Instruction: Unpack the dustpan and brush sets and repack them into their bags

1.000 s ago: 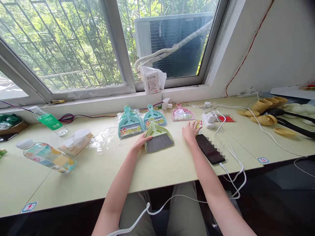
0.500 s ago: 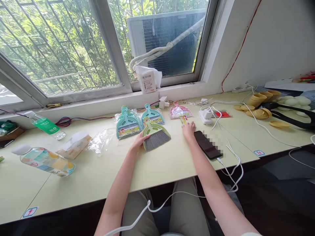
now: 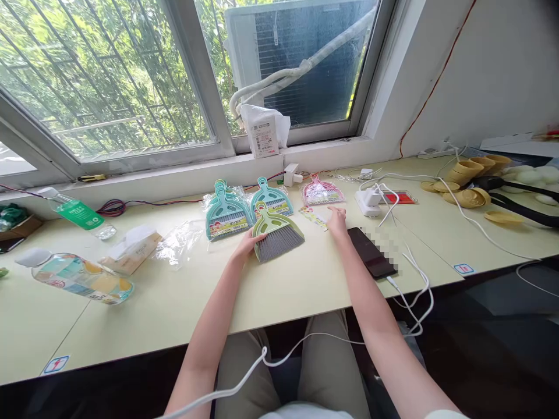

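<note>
My left hand (image 3: pixel 247 244) is closed on the left edge of a light green dustpan (image 3: pixel 269 219) with a grey-bristled brush (image 3: pixel 279 242) nested in it, held low over the table. A printed card (image 3: pixel 313 217) lies flat on the tabletop. Just right of it, my right hand (image 3: pixel 336 223) has loosely bent fingers with nothing visible in them. Behind the green set lie blue-green dustpan sets (image 3: pixel 222 206) in clear wrap, another blue-green set (image 3: pixel 264 195), and a pink wrapped set (image 3: pixel 322 192).
A phone (image 3: pixel 371 253) with a white cable lies beside my right forearm. Chargers (image 3: pixel 369 201) stand behind it. Leftward are crumpled clear wrap (image 3: pixel 179 241), a tissue pack (image 3: pixel 133 247) and two bottles lying down (image 3: pixel 82 279). Yellow cups (image 3: pixel 471 169) are at the far right.
The printed card, earlier under my right fingers, now lies flat and uncovered on the table. My right hand has drawn slightly away from it. My left hand keeps its hold on the green set.
</note>
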Demonstrator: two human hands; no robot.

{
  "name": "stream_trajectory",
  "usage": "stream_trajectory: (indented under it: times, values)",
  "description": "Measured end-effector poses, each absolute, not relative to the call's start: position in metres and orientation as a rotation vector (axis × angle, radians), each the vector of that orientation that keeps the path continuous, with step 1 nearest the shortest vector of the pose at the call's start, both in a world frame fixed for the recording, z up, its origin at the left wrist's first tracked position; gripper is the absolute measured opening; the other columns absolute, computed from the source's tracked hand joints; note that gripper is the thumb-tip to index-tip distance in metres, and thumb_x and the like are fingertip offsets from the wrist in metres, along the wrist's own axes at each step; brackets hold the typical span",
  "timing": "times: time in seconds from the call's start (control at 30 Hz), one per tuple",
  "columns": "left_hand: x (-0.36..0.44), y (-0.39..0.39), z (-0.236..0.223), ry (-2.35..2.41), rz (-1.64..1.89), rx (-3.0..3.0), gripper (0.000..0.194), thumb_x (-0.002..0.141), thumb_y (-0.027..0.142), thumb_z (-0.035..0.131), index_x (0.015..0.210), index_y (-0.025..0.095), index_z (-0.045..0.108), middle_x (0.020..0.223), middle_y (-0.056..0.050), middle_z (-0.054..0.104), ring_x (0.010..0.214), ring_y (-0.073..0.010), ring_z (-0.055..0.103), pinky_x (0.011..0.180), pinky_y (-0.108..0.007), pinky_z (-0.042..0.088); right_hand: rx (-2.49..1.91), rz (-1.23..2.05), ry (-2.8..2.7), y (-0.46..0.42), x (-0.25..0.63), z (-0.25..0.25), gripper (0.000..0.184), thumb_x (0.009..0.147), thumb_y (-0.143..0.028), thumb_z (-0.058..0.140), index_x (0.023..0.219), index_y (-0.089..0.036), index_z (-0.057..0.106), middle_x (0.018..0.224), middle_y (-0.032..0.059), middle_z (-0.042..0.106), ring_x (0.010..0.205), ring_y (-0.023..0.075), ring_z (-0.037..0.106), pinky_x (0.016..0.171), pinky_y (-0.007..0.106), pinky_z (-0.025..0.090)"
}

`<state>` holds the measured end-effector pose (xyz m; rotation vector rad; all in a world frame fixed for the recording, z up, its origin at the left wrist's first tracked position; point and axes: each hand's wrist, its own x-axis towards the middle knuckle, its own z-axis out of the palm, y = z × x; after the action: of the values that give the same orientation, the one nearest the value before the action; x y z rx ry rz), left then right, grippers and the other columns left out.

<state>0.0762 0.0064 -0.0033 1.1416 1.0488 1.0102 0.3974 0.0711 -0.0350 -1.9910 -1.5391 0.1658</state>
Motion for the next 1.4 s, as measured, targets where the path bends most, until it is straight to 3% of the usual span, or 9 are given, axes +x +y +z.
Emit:
stream_trajectory:
  times: [0.1, 0.2, 0.33, 0.53, 0.73, 0.87, 1.0, 1.2, 1.4]
  values:
    - [0.075, 0.008, -0.006, 1.026, 1.017, 1.138, 0.060, 0.065, 0.039, 0.078, 0.120, 0.022, 0.058, 0.128, -0.012, 0.059, 0.120, -0.0329, 0.053, 0.102, -0.046, 0.039, -1.980, 0.287, -1.462, 0.073, 0.395, -0.034, 0.048, 0.074, -0.008, 0.052, 0.122, -0.013, 0.055, 0.120, 0.0157, 0.044, 0.103, 0.0234, 0.051, 0.091, 0.032, 0.039]
    - [0.074, 0.009, -0.008, 1.010, 1.023, 1.138, 0.060, 0.066, 0.038, 0.077, 0.120, 0.022, 0.058, 0.128, -0.012, 0.059, 0.120, -0.0331, 0.053, 0.102, -0.047, 0.039, -1.986, 0.338, -1.499, 0.071, 0.388, -0.031, 0.037, 0.076, -0.024, 0.063, 0.111, -0.011, 0.061, 0.117, 0.0184, 0.047, 0.112, 0.0302, 0.045, 0.095, 0.039, 0.037]
    - [0.073, 0.010, -0.010, 1.010, 1.029, 1.152, 0.058, 0.066, 0.037, 0.077, 0.119, 0.022, 0.058, 0.127, -0.012, 0.059, 0.120, -0.0328, 0.052, 0.103, -0.047, 0.038, -2.036, 0.392, -1.609, 0.067, 0.382, -0.029, 0.038, 0.066, -0.028, 0.076, 0.099, -0.015, 0.064, 0.115, 0.0171, 0.049, 0.114, 0.0324, 0.044, 0.093, 0.041, 0.039]
    - [0.074, 0.009, -0.008, 1.027, 1.020, 1.164, 0.055, 0.066, 0.037, 0.077, 0.116, 0.021, 0.059, 0.123, -0.011, 0.061, 0.117, -0.0317, 0.055, 0.102, -0.047, 0.039, -1.815, 0.528, -1.444, 0.067, 0.384, -0.021, 0.041, 0.057, -0.009, 0.074, 0.095, -0.016, 0.064, 0.095, 0.0080, 0.059, 0.101, 0.0233, 0.055, 0.089, 0.033, 0.042]
    - [0.077, 0.005, 0.000, 1.036, 1.016, 1.110, 0.053, 0.067, 0.040, 0.076, 0.115, 0.021, 0.060, 0.121, -0.010, 0.062, 0.115, -0.0313, 0.056, 0.101, -0.046, 0.040, -1.117, 0.991, -1.029, 0.057, 0.387, 0.012, 0.049, 0.063, -0.036, 0.076, 0.106, -0.021, 0.060, 0.092, 0.0018, 0.066, 0.070, 0.0121, 0.062, 0.062, 0.023, 0.046]
    - [0.078, 0.001, 0.004, 1.058, 0.983, 1.067, 0.056, 0.072, 0.050, 0.070, 0.120, 0.025, 0.058, 0.122, -0.009, 0.062, 0.110, -0.0304, 0.059, 0.095, -0.044, 0.046, -0.730, 1.407, -1.186, 0.035, 0.362, 0.029, 0.044, 0.062, -0.034, 0.080, 0.101, -0.022, 0.062, 0.086, -0.0014, 0.067, 0.056, 0.0055, 0.056, 0.054, 0.017, 0.045]
    - [0.078, 0.000, 0.002, 1.034, 0.996, 1.059, 0.064, 0.072, 0.055, 0.069, 0.128, 0.027, 0.051, 0.129, -0.008, 0.059, 0.111, -0.0296, 0.059, 0.090, -0.041, 0.050, -0.681, 1.616, -1.336, 0.020, 0.322, 0.032, 0.038, 0.065, -0.036, 0.078, 0.096, -0.019, 0.063, 0.082, 0.0013, 0.069, 0.055, 0.0079, 0.060, 0.054, 0.019, 0.050]
    - [0.082, -0.001, 0.001, 0.953, 1.069, 1.104, 0.068, 0.076, 0.056, 0.065, 0.135, 0.029, 0.041, 0.135, -0.010, 0.052, 0.117, -0.0300, 0.055, 0.092, -0.044, 0.048, -1.157, 1.300, -1.373, 0.017, 0.286, 0.012, 0.029, 0.067, -0.035, 0.073, 0.081, -0.022, 0.051, 0.058, -0.0033, 0.063, 0.045, 0.0163, 0.063, 0.043, 0.025, 0.050]
    - [0.084, 0.002, -0.001, 0.963, 1.233, 1.207, 0.084, 0.065, 0.033, 0.079, 0.137, 0.026, 0.036, 0.130, -0.010, 0.054, 0.121, -0.0304, 0.051, 0.097, -0.044, 0.044, -1.250, 0.949, -1.459, 0.013, 0.277, 0.001, 0.023, 0.077, -0.040, 0.060, 0.079, -0.023, 0.045, 0.077, -0.0004, 0.063, 0.041, 0.0131, 0.060, 0.039, 0.025, 0.045]
